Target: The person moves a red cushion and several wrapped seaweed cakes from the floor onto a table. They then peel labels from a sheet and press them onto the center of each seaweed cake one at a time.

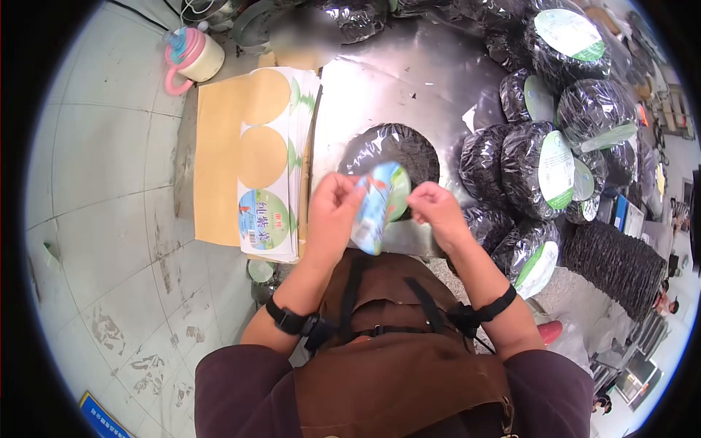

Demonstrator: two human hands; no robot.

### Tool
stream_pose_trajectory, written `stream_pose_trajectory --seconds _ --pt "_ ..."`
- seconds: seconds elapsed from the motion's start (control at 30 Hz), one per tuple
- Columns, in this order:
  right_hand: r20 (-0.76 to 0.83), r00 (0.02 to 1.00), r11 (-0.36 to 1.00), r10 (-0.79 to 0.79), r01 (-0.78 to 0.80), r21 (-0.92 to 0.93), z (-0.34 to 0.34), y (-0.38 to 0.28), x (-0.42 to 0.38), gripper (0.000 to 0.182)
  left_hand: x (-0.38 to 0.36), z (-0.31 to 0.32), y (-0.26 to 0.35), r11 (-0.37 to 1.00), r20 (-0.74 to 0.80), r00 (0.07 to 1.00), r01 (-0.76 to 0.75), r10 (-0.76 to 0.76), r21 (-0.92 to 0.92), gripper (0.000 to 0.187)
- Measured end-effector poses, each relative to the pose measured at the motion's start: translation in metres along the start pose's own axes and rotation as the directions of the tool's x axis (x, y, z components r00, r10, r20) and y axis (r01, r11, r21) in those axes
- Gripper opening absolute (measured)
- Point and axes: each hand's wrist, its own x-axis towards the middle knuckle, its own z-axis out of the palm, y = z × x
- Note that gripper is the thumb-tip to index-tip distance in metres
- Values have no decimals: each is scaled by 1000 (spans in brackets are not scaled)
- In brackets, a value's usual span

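A round blue-and-green sticker label (375, 208) is pinched along its left side by my left hand (336, 212). It hangs tilted over the front edge of a dark round pack (387, 146), which looks like dried seaweed in clear film and lies flat on the metal table. My right hand (439, 213) is closed, thumb and fingertips together, close to the label's right edge. Whether those fingertips touch the label or hold a small piece is too small to tell. Left of my hands lies a stack of label sheets (264, 219); the top sheet has one printed label and two bare tan circles.
Several wrapped dark packs (517, 164) with round labels are piled along the right of the metal table (387, 77). An unwrapped dark stack (613, 255) leans at the lower right. A pink-and-cream cup (198, 58) stands at the upper left, beyond the label sheets.
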Motion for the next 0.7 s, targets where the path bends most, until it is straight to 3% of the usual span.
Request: stream_pose_trajectory --seconds 0.07,0.1,0.17,0.23,0.27,0.3,0.37,0.4,0.43,0.5,0.53,0.57,0.63,0.67,0.7 --pt "-159 984 992 -75 90 87 -20 -1 3 10 25 -1 -5 980 -180 982 -24 60 198 12" --pt "-222 970 988 -103 126 92 -25 -3 6 13 28 1 -5 979 -173 983 -24 59 200 12" --pt "-271 960 981 -71 117 156 -15 -33 -6 26 31 16 7 992 -46 997 -70 66 -104 12" --pt "-132 990 988 -51 69 135 -12 -34 -6 36 28 19 3 994 -31 995 -99 97 -49 12" --pt "31 998 998 -61 60 32 -17 -23 0 36 29 17 -2 997 -8 999 -44 43 -66 12" --pt "30 997 997 -66 65 38 -18 -22 3 36 33 15 -8 997 19 1000 10 -9 -80 12" --pt "-103 995 1000 -18 17 -9 -19 -18 5 33 45 13 -22 999 -23 999 -41 40 -31 13" --pt "-155 984 996 -89 88 -15 -20 -9 14 26 52 9 -27 883 -39 955 -255 294 395 13" --pt "-160 984 997 -81 81 -6 -19 -6 20 26 57 6 -32 554 61 858 -383 511 739 13" --pt "-234 920 854 -316 168 -492 -18 -6 33 29 68 3 -46 493 56 855 -349 516 797 14" --pt "-234 902 671 -362 77 -738 -18 -7 37 40 72 0 -58 421 74 852 -329 518 845 15" --pt "-236 902 672 -361 76 -737 -14 -12 34 40 75 -2 -66 347 90 849 -307 521 887 17" --pt "-316 886 432 -339 -152 -889 -7 -30 29 56 73 0 -69 329 56 873 -241 485 913 20" --pt "-381 885 438 -269 -240 -866 -14 -30 29 70 70 0 -68 343 1 846 -217 533 914 24" --pt "-449 876 537 -179 -295 -790 -24 -21 34 78 67 -2 -65 356 -55 810 -194 584 914 28"
